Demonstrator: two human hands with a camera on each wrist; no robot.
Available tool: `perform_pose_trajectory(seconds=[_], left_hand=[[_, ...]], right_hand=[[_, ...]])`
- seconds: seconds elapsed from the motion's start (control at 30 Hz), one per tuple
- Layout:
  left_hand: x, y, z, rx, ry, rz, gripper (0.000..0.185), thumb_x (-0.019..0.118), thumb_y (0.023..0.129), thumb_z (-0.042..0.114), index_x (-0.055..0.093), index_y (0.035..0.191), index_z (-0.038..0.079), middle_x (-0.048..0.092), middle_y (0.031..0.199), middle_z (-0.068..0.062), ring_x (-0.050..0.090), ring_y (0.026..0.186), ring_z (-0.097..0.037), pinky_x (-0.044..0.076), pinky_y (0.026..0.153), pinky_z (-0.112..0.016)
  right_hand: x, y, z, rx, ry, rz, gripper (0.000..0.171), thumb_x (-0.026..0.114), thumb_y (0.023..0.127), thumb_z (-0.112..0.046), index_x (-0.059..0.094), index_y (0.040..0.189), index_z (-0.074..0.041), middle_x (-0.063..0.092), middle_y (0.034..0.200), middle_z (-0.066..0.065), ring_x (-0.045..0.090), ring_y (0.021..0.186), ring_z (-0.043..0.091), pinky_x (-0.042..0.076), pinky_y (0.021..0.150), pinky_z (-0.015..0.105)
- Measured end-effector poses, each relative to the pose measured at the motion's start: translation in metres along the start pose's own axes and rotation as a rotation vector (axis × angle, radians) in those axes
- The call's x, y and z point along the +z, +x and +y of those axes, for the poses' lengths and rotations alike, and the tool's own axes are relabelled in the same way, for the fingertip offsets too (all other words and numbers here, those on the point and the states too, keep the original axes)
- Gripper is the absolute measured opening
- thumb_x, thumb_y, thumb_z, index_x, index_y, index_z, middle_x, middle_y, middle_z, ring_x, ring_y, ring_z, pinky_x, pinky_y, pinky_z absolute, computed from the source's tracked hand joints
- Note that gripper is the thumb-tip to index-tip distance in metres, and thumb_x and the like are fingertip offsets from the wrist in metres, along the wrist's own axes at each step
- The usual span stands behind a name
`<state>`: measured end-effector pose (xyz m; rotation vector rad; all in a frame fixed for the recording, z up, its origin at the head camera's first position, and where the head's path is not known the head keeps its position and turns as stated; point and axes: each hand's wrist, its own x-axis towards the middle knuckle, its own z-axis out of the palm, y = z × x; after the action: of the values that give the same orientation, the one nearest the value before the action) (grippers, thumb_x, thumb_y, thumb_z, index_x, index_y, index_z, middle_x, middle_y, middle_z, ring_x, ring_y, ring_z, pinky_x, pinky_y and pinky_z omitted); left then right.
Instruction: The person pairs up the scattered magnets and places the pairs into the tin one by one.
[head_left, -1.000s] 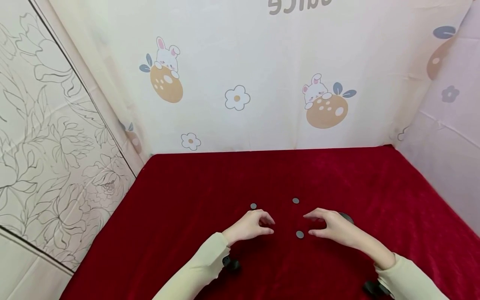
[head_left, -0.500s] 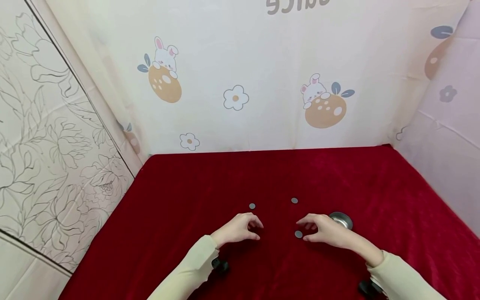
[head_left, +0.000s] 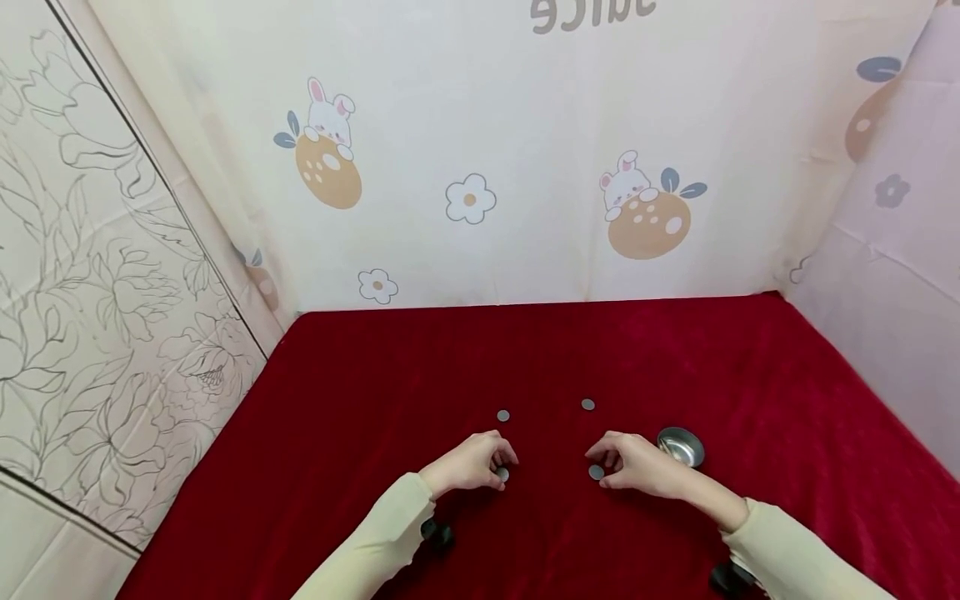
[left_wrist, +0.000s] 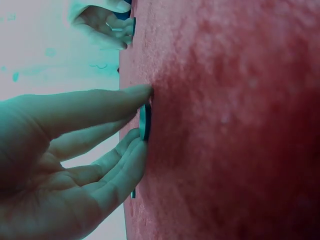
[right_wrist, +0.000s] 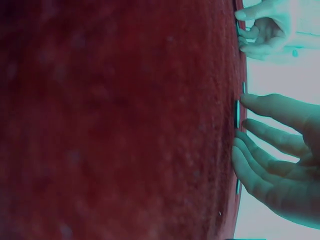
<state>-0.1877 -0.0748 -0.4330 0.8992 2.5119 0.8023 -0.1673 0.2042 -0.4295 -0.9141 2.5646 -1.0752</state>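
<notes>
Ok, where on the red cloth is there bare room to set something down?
The cloth is bare on its left, between the left hand and the flowered wall, also along the back and at far right. It is crowded mid-front: four discs, both hands and the bowl by the right hand.

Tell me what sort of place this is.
Probably a makeshift home tabletop booth: a red velvet cloth covers the table, and cartoon bunny sheets are hung around it as backdrop. Coins and a small metal dish lie on it.
</notes>
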Motion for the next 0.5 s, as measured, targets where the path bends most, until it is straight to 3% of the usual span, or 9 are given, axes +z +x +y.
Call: perform_pose_trajectory(seconds=[0.5], left_hand=[[0.0002, 0.0079, -0.0049, 0.001, 0.005, 0.01, 0.011, 0.074, 0.069, 0.007, 0.069, 0.079, 0.006, 0.061, 0.072, 0.005, 0.053, 0.06, 0.002, 0.043, 0.055, -0.013]], right_hand=[[0.006, 0.008, -0.0033, -0.003, -0.101, 0.069, 0.015, 0.069, 0.065, 0.001, 0.063, 0.078, -0.002, 0.056, 0.072, -0.001, 0.052, 0.063, 0.008, 0.044, 0.056, 0.02]])
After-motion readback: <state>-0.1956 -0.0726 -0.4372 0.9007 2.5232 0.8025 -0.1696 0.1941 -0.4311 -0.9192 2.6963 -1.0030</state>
